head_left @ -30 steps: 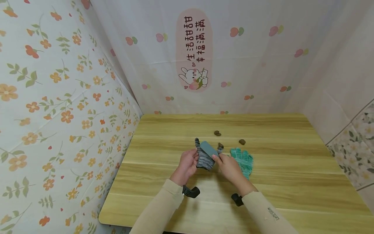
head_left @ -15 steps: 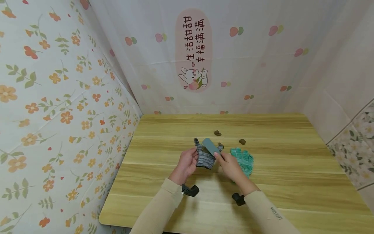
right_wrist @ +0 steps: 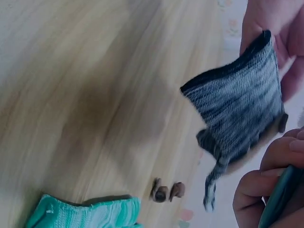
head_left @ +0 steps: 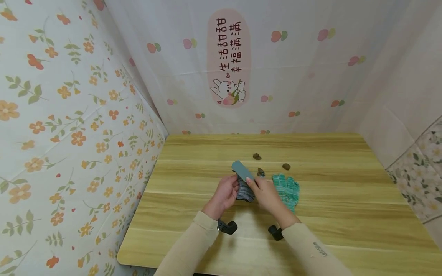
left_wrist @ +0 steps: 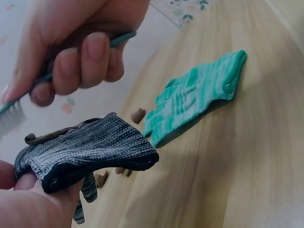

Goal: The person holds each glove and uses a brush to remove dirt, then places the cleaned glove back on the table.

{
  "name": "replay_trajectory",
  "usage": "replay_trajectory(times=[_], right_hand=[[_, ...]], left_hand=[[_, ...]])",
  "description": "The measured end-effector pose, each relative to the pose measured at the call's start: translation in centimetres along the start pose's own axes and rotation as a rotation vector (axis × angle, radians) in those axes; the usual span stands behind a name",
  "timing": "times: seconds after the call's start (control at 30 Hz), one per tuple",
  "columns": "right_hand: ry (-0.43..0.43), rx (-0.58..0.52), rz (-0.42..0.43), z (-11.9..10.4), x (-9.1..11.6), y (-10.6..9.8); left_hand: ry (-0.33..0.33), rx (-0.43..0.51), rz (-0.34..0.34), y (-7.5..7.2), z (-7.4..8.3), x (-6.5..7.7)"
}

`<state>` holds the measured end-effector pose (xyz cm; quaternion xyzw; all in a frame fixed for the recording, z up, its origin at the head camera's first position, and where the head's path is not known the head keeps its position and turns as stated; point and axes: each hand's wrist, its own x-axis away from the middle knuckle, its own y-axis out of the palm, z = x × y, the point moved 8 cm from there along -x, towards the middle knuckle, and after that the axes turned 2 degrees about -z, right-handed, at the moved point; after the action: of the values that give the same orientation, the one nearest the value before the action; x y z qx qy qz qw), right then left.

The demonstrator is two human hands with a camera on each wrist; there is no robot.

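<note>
My left hand (head_left: 225,192) grips a dark grey knitted glove (head_left: 244,191) by its side, above the table. In the left wrist view, the cuff faces the camera and a brown patch (left_wrist: 54,136) runs along the glove's upper edge. My right hand (head_left: 267,196) holds a teal brush (head_left: 241,170), its flat back up in the head view. Pale bristles (left_wrist: 12,118) show below it in the left wrist view, apart from the glove there. Beside my right hand, a green-and-white knitted glove (head_left: 286,189) lies flat on the table.
Small brown lumps (head_left: 257,156) lie beyond the hands on the wooden table (head_left: 193,165). Another brown lump (head_left: 286,166) sits behind the green glove. A patterned curtain (head_left: 293,84) hangs at the table's far edge, with a floral one (head_left: 79,138) along the left.
The brush swung right, then back left over the grey glove, covering more of its finger end. My left hand and the grey glove shifted slightly right. The green glove and brown lumps stayed put.
</note>
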<state>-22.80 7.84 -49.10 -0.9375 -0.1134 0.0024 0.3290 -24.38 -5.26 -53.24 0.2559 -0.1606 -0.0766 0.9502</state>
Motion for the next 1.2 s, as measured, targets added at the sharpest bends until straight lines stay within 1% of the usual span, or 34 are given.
replay_trajectory(times=[0.1,0.27,0.37,0.43,0.63,0.73,0.9,1.03,1.2], right_hand=[[0.006,0.031,-0.009,0.1,0.0,0.5],[0.013,0.062,-0.009,0.5,0.2,0.7],[0.015,0.092,-0.014,0.7,0.3,0.7],[0.02,0.106,-0.02,0.9,0.3,0.7],[0.032,0.104,-0.042,1.3,0.2,0.8],[0.026,0.113,-0.049,1.6,0.2,0.8],[0.014,0.148,-0.046,1.9,0.2,0.8],[0.015,0.151,-0.037,2.1,0.2,0.6],[0.024,0.145,-0.037,2.4,0.3,0.4]], left_hand=[[-0.008,-0.012,-0.017,0.3,-0.2,0.1],[-0.009,-0.03,0.002,0.2,-0.4,0.1],[-0.022,-0.035,0.012,0.0,-0.7,0.1],[-0.029,-0.043,0.026,-0.3,-0.9,0.1],[-0.002,-0.063,0.093,-0.8,-0.7,-0.1],[-0.006,-0.068,0.122,-1.1,-0.7,-0.1],[-0.002,-0.052,0.152,-1.5,-0.7,-0.2],[-0.005,-0.044,0.185,-1.9,-0.6,-0.2],[-0.015,-0.041,0.2,-2.0,-0.4,-0.2]])
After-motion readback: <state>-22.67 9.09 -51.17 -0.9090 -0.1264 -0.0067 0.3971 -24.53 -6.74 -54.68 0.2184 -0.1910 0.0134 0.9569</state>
